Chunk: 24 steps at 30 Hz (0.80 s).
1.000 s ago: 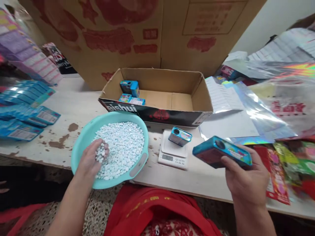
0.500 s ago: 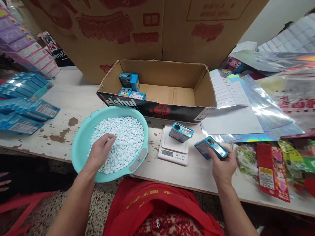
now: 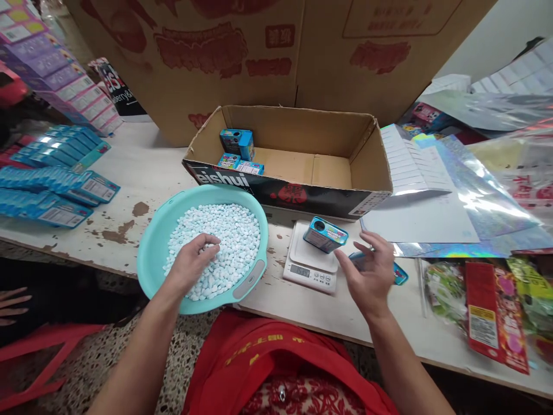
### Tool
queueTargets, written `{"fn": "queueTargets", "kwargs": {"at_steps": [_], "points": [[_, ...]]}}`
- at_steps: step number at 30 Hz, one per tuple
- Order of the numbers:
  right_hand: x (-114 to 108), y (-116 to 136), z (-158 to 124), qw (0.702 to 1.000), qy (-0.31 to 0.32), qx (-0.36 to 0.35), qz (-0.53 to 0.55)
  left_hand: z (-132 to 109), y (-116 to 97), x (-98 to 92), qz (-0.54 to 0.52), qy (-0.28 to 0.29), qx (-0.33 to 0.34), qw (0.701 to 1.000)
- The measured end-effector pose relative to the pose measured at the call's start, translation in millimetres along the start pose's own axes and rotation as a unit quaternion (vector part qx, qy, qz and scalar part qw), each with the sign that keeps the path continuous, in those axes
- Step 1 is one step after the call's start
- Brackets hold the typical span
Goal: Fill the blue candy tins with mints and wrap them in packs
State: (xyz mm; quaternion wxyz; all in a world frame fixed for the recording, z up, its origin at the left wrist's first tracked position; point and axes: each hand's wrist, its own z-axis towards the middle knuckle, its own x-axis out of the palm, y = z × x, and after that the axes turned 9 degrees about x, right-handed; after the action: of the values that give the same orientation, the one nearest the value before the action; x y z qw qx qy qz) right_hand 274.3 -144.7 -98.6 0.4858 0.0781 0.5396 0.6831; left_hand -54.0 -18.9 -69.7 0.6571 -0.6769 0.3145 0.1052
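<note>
My left hand (image 3: 196, 260) is over a turquoise basin (image 3: 151, 230) filled with small white tablets (image 3: 235, 242). Its fingers are curled toward the thumb, and what lies inside them is hidden. A blue tin (image 3: 326, 233) stands on a white kitchen scale (image 3: 309, 271) with a lit display too small to read. Just right of that tin, my right hand (image 3: 371, 271) is open, thumb and fingers spread apart. Partly behind it, a second blue tin (image 3: 400, 274) lies on the table.
An open carton (image 3: 285, 196) with several blue packs (image 3: 237, 144) sits behind the basin. Rows of blue packs (image 3: 56, 196) line the left side. Papers (image 3: 423, 213) and candy bags (image 3: 496, 311) lie at right. Another person's hand (image 3: 12, 305) shows at far left.
My right hand has let go of the second tin and moved left toward the tin on the scale, opening. My left hand stays over the tablets. The view has shifted slightly.
</note>
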Motion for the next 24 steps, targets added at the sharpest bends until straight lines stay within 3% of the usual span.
{"fn": "queueTargets", "kwargs": {"at_steps": [3,6,11,16,19,21,24], "points": [[23.3,-2.2,5.4,0.988,0.062,0.132,0.045,-3.9,-5.7,-0.6,0.144,0.016,0.082,0.986],[33.0,-7.6,8.6,0.972,0.097,0.206,0.067,-8.4,-6.0,-1.4,0.193,0.015,0.133,0.972],[34.3,-13.9,10.0,0.967,0.111,0.212,0.084,-11.6,-3.3,3.4,0.219,0.021,0.133,0.966],[32.2,-9.3,13.3,0.960,0.138,0.232,0.079,-9.2,-13.6,16.3,0.198,0.024,0.159,0.967],[29.6,16.8,14.2,0.971,0.117,0.200,0.067,-8.2,-30.7,21.8,0.152,-0.018,0.201,0.967],[31.1,42.2,11.7,0.979,0.133,0.136,0.071,-9.3,-48.7,23.3,0.115,-0.030,0.258,0.959],[40.9,77.3,2.9,0.966,0.224,0.009,0.125,-13.3,-79.2,23.7,0.079,0.049,0.356,0.930]]}}
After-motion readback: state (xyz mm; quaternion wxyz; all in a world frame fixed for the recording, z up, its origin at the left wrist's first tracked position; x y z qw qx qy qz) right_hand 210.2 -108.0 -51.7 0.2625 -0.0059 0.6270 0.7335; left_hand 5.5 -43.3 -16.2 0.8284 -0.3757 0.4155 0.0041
